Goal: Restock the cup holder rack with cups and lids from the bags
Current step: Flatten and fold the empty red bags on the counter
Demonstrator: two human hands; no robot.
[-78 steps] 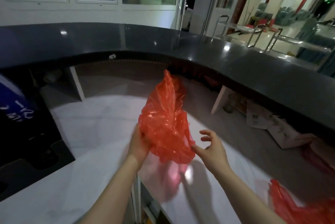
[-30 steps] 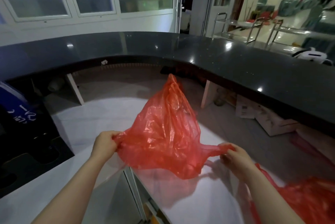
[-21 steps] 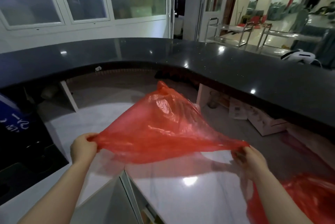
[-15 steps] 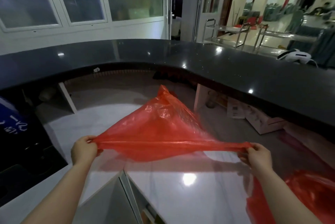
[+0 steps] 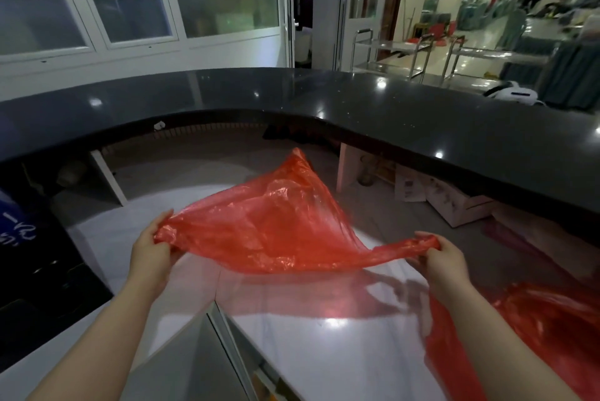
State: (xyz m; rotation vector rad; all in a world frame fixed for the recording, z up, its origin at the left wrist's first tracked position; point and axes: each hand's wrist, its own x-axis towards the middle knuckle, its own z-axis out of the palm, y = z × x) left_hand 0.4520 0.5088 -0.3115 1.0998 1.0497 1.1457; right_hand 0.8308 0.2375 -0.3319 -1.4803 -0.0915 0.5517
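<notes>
The red bag (image 5: 272, 225) hangs in the air above the white worktop (image 5: 324, 352), stretched left to right between both hands — its long axis runs across the scene, one corner peaking on the far side. It looks empty. The left hand (image 5: 151, 253) has its fingers (image 5: 162, 222) closed on the left edge; the right hand (image 5: 443, 256) pinches the twisted right end, likely a handle. Both sit equally near. A second red bag (image 5: 552, 335) lies on the worktop at near right.

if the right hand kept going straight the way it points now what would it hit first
The right hand, gripping the red bag, points forward and slightly left. Probably only floor lies ahead, then the cardboard boxes under the dark counter; depth is unclear.
</notes>
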